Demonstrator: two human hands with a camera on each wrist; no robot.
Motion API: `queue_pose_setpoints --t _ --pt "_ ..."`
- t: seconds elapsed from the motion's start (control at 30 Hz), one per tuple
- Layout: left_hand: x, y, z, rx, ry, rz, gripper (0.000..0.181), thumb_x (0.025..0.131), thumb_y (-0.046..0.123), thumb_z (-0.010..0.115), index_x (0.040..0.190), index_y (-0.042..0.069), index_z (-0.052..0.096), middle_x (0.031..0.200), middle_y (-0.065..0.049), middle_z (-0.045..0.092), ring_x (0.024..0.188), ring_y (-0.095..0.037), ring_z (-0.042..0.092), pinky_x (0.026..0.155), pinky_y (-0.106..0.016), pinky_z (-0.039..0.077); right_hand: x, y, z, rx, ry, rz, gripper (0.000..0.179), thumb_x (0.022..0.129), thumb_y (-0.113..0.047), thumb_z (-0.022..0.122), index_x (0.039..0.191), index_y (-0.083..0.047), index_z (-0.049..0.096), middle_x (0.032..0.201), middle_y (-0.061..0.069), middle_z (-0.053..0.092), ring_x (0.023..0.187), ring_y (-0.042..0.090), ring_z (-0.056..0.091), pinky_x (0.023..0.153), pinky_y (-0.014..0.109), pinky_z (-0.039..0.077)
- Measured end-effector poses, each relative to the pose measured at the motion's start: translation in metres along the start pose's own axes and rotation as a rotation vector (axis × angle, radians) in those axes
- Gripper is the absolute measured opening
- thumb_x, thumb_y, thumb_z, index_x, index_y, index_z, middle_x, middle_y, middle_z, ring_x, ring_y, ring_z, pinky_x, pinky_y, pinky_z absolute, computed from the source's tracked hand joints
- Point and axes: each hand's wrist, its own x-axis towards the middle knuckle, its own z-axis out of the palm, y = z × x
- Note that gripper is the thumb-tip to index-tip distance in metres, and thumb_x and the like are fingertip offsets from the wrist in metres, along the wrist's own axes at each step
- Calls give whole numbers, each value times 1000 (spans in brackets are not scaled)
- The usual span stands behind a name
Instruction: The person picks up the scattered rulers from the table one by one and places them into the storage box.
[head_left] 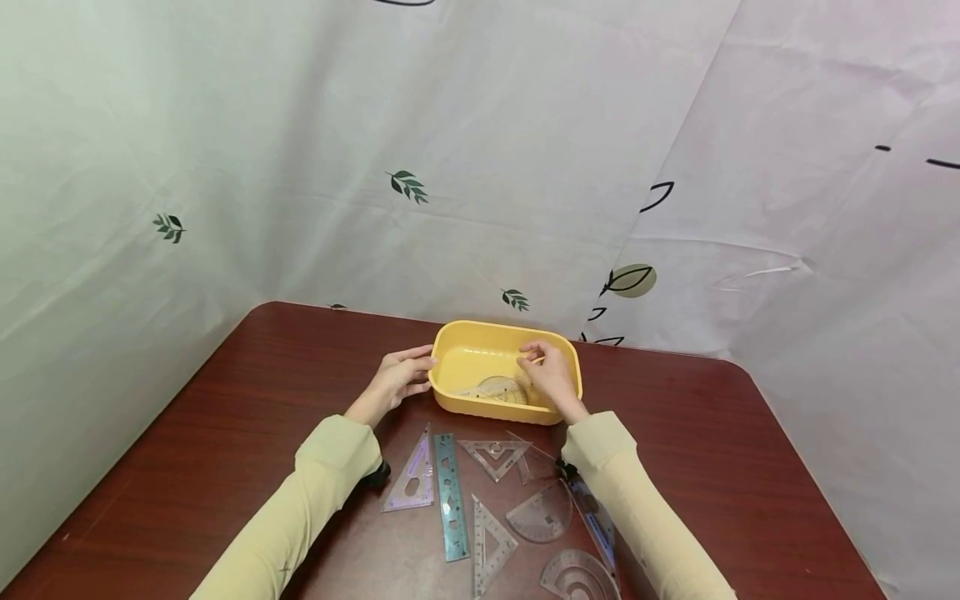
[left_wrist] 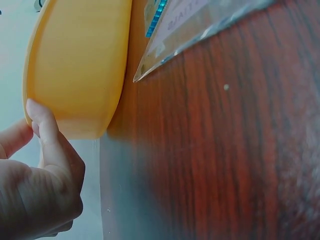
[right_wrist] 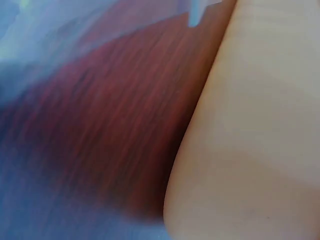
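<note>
A yellow plastic basket (head_left: 480,410) stands near the table's far edge. At its left end my left hand (head_left: 395,379) pinches the rim between thumb and fingers, as the left wrist view shows of the hand (left_wrist: 47,170) and the basket wall (left_wrist: 82,60). My right hand (head_left: 551,373) hangs over the basket's right end, fingers loosely bent, nothing visible between them. A clear protractor (head_left: 501,388) and other clear pieces lie inside, partly behind that hand. In the right wrist view the basket's outer wall (right_wrist: 250,125) fills the right side; the hand is out of view.
In front of the basket lie a purple set square (head_left: 414,479), a blue ruler (head_left: 451,500), clear set squares (head_left: 491,546), and clear protractors (head_left: 542,515). A blue-marked piece (head_left: 598,525) is partly under the right sleeve. A white curtain hangs behind the brown table (head_left: 712,450).
</note>
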Motion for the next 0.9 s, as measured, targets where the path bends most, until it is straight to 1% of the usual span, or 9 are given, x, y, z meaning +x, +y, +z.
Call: queue_pose_setpoints --t 0.1,0.17,0.33,0.4,0.57,0.73,0.9 --pt "1 0 -1 7 -7 -9 50 93 14 64 141 14 51 97 -1 69 75 -8 65 61 -18 56 0 0 -1 53 27 -57 17 85 -5 68 99 3 68 88 18 66 75 20 60 64 17 45" --pt "1 0 -1 13 -11 -7 50 93 14 64 141 13 50 98 -2 69 75 -7 65 61 -18 56 -2 -1 -2 66 41 -70 17 83 -5 70 98 3 68 87 19 67 75 20 61 64 16 46" --pt "0 1 -2 27 -23 15 50 93 14 63 141 11 50 99 -3 70 74 -7 66 61 -17 56 -9 -8 -10 58 73 -24 23 80 -11 76 98 0 69 87 15 68 73 16 60 64 16 46" --pt "0 1 -2 26 -26 17 50 94 14 63 141 11 49 98 -2 70 74 -7 66 61 -17 56 -13 -12 -13 61 68 -18 25 79 -11 78 100 -1 69 88 15 68 73 17 61 65 17 47" --pt "1 1 -2 16 -29 14 50 93 13 64 141 11 50 93 0 69 72 -7 65 61 -18 56 -26 -25 -23 29 13 -38 30 77 -12 80 103 -3 69 91 14 68 76 21 63 67 22 51" --pt "2 0 -3 18 -38 21 50 93 13 63 141 10 50 95 -1 70 74 -7 66 62 -17 56 -44 -40 -33 -36 -77 -49 35 75 -15 82 105 -3 70 93 13 69 79 21 64 67 28 54" --pt "2 -1 -3 22 -34 26 49 93 13 63 141 10 50 98 -3 70 76 -8 67 62 -17 57 -59 -48 -38 -68 -167 -59 34 73 -14 84 102 -3 71 95 13 71 80 20 66 70 29 56"
